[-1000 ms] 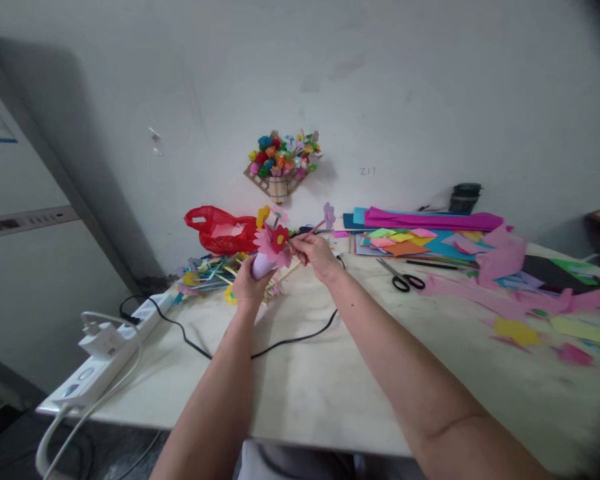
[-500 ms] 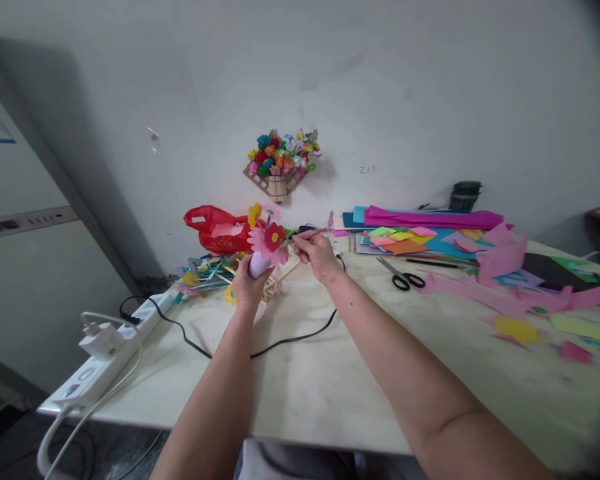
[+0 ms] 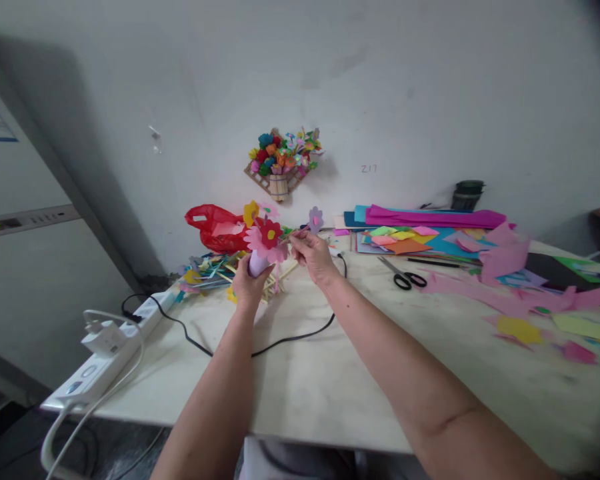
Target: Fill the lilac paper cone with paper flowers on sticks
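My left hand (image 3: 248, 285) is closed round a lilac paper cone (image 3: 257, 263) that holds paper flowers: a pink one with a red centre (image 3: 267, 238) and a yellow one (image 3: 251, 213). My right hand (image 3: 311, 255) pinches the thin stick of a small purple paper flower (image 3: 315, 219), held slanted just right of the cone. Both hands are raised a little above the far part of the white table (image 3: 330, 373).
Black scissors (image 3: 403, 274) lie right of my hands. Coloured paper sheets (image 3: 420, 230) and pink scraps (image 3: 505, 267) cover the right side. A red plastic bag (image 3: 215, 227), loose sticks (image 3: 215, 270), a black cable (image 3: 280, 341) and a white power strip (image 3: 105, 357) lie left. A flower basket (image 3: 281, 160) hangs on the wall.
My right hand has turned the purple flower's stick, so the flower now faces me and sits lower and nearer the cone. The left hand has shifted the cone slightly.
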`<state>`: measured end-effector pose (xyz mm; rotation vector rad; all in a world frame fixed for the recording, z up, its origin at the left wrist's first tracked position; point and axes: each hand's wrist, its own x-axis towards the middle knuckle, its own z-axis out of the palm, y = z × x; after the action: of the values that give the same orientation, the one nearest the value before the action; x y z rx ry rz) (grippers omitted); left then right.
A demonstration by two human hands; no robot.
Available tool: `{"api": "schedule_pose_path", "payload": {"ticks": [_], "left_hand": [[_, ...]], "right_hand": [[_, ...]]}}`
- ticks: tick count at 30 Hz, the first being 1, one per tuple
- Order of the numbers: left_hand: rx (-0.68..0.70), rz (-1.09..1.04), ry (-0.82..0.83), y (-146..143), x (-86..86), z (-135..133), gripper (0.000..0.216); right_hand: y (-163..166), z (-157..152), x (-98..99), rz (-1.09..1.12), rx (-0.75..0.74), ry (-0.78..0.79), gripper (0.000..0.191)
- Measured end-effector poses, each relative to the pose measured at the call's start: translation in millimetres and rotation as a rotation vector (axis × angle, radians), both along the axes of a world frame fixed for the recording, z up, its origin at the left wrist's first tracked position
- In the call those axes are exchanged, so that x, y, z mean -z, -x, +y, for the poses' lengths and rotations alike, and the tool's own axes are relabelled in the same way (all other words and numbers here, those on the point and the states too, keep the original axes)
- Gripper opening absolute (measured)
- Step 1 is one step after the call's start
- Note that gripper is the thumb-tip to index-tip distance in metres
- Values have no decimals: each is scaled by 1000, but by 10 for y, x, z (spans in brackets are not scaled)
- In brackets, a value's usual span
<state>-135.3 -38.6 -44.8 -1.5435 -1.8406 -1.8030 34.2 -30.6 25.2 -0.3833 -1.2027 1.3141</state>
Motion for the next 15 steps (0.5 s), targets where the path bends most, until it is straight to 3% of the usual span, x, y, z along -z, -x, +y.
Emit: {"api": "schedule_pose_path", "payload": {"ticks": [10,15], "left_hand": [[89,32,-40,-16,3,10,54],[98,28,-27,-16,-3,6,53]], "right_hand": [[13,48,11,-127,103,-22,36],[47,12,25,-173,87,-40,37]]}}
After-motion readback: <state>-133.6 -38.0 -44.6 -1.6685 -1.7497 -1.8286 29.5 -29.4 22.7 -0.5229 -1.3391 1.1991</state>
